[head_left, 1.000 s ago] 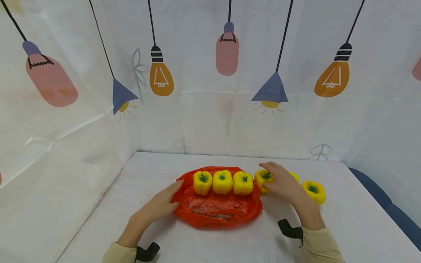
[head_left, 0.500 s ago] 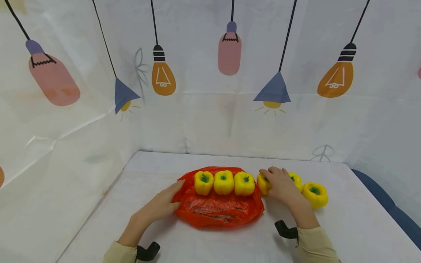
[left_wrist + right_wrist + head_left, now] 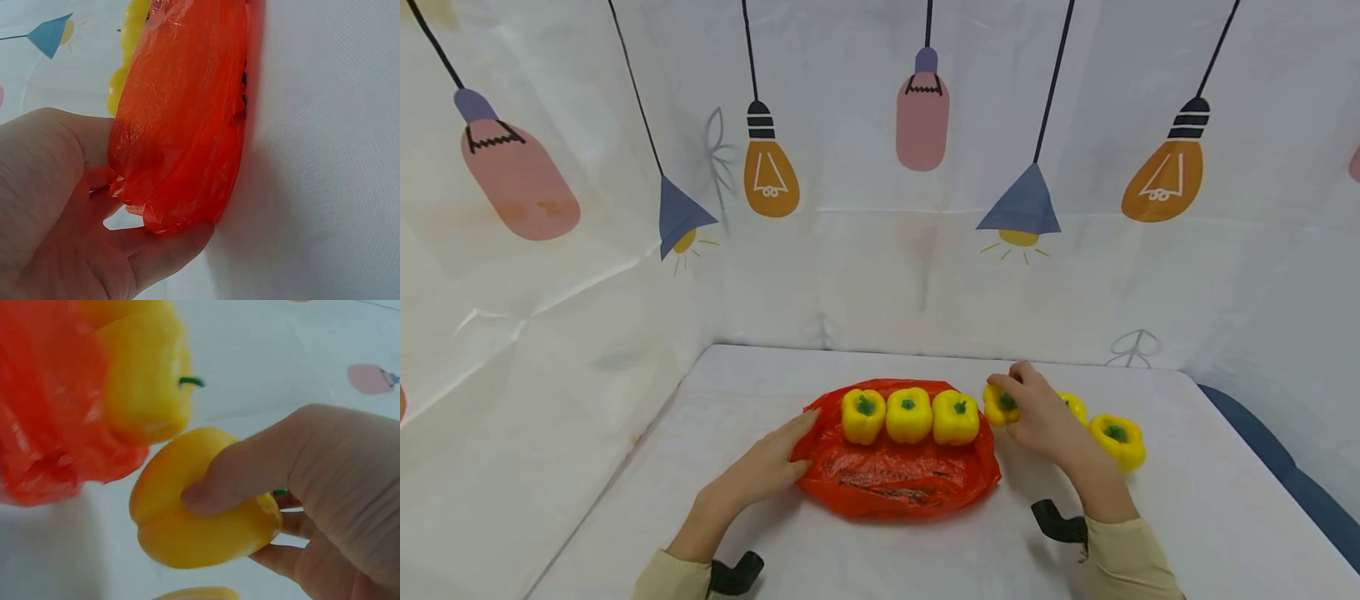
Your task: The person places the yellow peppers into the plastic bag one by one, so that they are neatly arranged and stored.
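In the head view a red plastic bag (image 3: 895, 475) lies on the white table, bulging with dark contents. Three yellow bell peppers (image 3: 909, 415) sit in a row along its far side, stems showing. At the bag's left end my left hand (image 3: 767, 458) holds the plastic; the left wrist view shows the thumb (image 3: 178, 250) on one side and fingers behind. Just right of the bag, my right hand (image 3: 1041, 417) grips another yellow bell pepper (image 3: 187, 519), thumb across its side and fingers mostly hidden behind it. A green stem peeks out by the palm.
Two further yellow bell peppers stand on the table to the right, one (image 3: 1117, 442) in plain view and one (image 3: 1075, 406) partly behind the right hand. A wall sheet (image 3: 865, 267) printed with lamps rises behind the table. A dark blue chair (image 3: 1277, 467) stands at the right edge.
My right hand has closed from spread fingers to a grip on the pepper, which has risen slightly beside the bag. My left hand and the row of peppers have stayed in place.
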`<state>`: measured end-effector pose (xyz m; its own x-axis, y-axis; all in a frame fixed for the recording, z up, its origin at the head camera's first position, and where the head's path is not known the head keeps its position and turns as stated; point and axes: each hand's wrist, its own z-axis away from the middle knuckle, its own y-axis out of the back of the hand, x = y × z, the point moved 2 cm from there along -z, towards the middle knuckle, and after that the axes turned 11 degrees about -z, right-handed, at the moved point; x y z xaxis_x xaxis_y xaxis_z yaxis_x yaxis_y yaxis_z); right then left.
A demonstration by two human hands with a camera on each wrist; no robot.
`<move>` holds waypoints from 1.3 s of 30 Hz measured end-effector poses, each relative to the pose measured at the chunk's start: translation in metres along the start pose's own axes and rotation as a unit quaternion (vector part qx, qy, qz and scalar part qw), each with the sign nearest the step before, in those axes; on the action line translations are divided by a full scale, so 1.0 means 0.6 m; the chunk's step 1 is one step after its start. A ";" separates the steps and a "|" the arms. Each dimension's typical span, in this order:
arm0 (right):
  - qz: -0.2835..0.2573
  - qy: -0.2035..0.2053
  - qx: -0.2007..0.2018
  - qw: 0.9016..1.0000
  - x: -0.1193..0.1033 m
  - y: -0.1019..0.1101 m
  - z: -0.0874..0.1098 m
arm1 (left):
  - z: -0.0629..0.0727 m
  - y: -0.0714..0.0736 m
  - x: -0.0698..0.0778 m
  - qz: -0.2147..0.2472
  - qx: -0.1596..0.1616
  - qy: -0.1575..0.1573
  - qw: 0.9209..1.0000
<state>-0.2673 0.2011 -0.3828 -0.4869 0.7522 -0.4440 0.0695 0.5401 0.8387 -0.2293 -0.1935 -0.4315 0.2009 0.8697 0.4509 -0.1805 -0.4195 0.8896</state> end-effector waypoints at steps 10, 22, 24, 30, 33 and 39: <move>-0.108 0.000 0.011 0.994 -0.058 0.038 0.012 | 0.000 0.002 0.000 0.004 -0.003 0.000 1.000; -0.214 0.025 -0.074 0.974 -0.155 -0.029 0.003 | 0.001 0.004 -0.001 0.009 -0.006 0.003 1.000; -0.213 0.023 -0.086 0.973 -0.171 -0.050 0.000 | 0.001 0.005 -0.001 0.007 -0.004 -0.003 1.000; -0.204 0.012 -0.124 0.971 -0.206 -0.117 -0.006 | 0.002 0.009 -0.002 -0.004 0.003 -0.025 1.000; -0.199 0.006 -0.129 0.972 -0.216 -0.149 -0.008 | 0.003 0.009 -0.003 -0.004 0.000 -0.025 1.000; -0.148 0.016 -0.104 0.983 -0.219 -0.192 -0.013 | 0.002 0.006 -0.001 -0.002 0.000 -0.023 1.000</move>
<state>-0.2181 0.0371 -0.4186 -0.4868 0.5594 -0.6709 -0.2581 0.6416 0.7223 -0.2291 -0.1956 -0.4283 0.2467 0.8584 0.4498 -0.1803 -0.4153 0.8916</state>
